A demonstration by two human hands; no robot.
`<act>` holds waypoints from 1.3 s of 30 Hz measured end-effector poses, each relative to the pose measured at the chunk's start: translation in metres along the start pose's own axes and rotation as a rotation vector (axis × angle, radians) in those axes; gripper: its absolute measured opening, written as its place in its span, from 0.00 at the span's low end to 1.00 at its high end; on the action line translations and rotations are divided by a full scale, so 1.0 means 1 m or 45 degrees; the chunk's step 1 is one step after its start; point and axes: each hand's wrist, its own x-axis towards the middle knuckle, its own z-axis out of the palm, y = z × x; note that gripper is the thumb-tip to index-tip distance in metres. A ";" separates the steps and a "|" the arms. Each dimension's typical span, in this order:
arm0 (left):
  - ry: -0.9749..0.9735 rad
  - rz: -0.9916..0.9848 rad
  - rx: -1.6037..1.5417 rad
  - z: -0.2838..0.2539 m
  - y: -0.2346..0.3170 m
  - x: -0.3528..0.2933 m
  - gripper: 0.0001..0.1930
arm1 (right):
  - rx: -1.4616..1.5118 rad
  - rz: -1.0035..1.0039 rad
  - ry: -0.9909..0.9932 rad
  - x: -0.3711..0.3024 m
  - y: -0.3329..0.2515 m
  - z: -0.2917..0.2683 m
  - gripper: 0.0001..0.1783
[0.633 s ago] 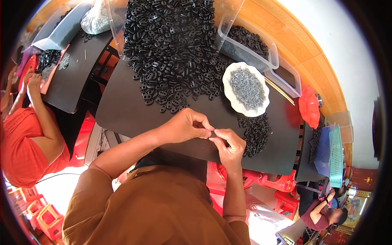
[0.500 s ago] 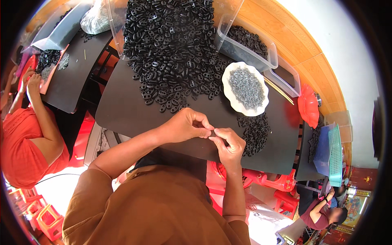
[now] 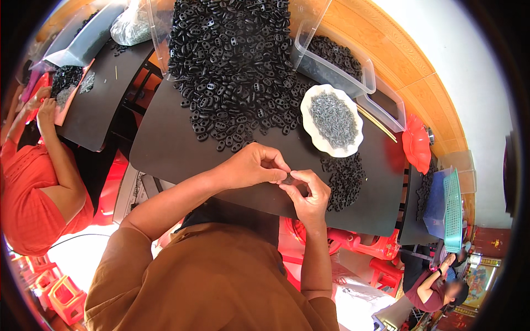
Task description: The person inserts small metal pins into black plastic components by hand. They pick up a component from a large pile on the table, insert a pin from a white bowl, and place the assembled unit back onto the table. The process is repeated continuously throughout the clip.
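Observation:
My left hand (image 3: 255, 166) and my right hand (image 3: 309, 194) meet over the near edge of the dark table, fingertips pinched. Between them is a small black plastic piece (image 3: 287, 179), mostly covered by the fingers; its exact kind is hidden. Beyond my hands spreads a big heap of black oval plastic pieces with two holes (image 3: 237, 83). To the right, a white scalloped bowl (image 3: 307, 128) holds small grey metallic bits that look like springs (image 3: 334, 118). Nearer than the bowl lies a pile of smaller black parts (image 3: 345, 182).
A clear plastic tub (image 3: 369, 84) of black pieces and chopsticks (image 3: 381, 124) lie beyond the bowl. A red dish (image 3: 417, 143) and a teal basket (image 3: 452, 209) are at the right. Another person in red (image 3: 41, 193) works at the left table (image 3: 88, 118); another sits far right.
My fingertips have shifted slightly around the small black piece, the right thumb moving a little left. The person at the left has moved their hands apart.

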 end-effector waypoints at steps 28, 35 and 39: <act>-0.003 0.037 -0.056 0.003 -0.005 -0.001 0.05 | 0.180 0.155 -0.036 0.001 0.002 -0.003 0.11; 0.042 0.070 -0.119 0.004 -0.011 0.000 0.10 | 0.470 0.412 -0.209 0.018 0.003 -0.029 0.10; 0.076 0.095 -0.131 0.006 -0.013 -0.003 0.13 | 0.452 0.490 -0.248 0.061 0.001 -0.056 0.09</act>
